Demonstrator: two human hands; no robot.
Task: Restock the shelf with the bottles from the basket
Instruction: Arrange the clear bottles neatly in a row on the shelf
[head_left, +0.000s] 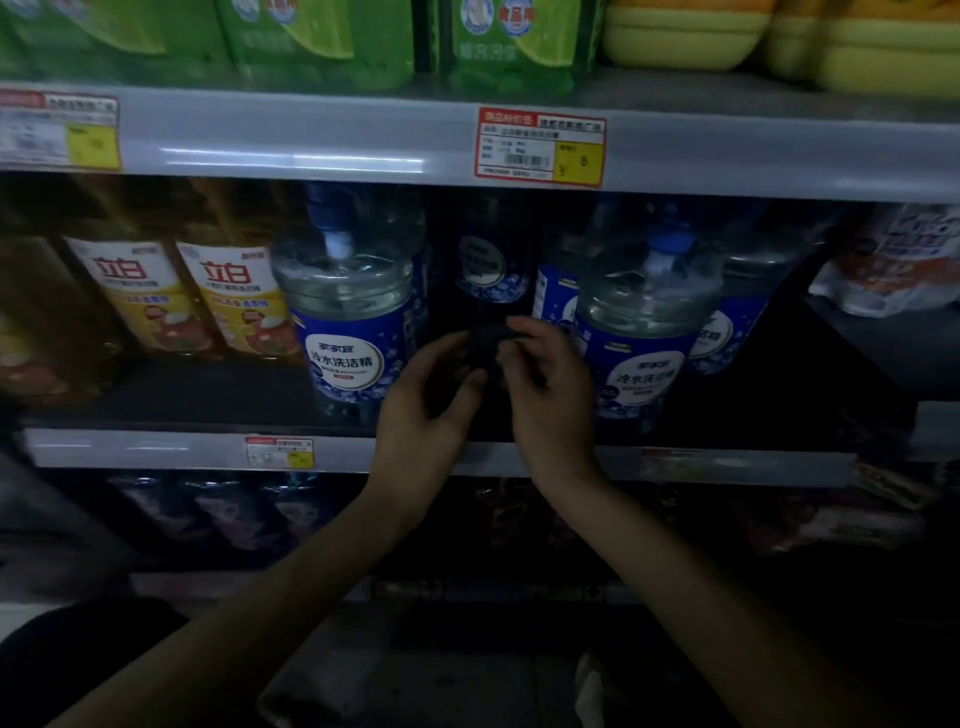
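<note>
On the grey shelf (156, 448), a clear, blue-labelled left bottle (349, 332) and right bottle (641, 358) stand upright at its front edge, a back bottle (491, 265) deeper in between them.

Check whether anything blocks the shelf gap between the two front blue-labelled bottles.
The left hand and right hand meet before that gap; a third bottle stands deep inside it. Its front looks free.

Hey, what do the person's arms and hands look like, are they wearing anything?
The left forearm and right forearm are bare down to the frame edge, with no sleeves showing. The left hand and right hand wear no gloves. No watch, bracelet or ring is visible, though the light is dim.
</note>
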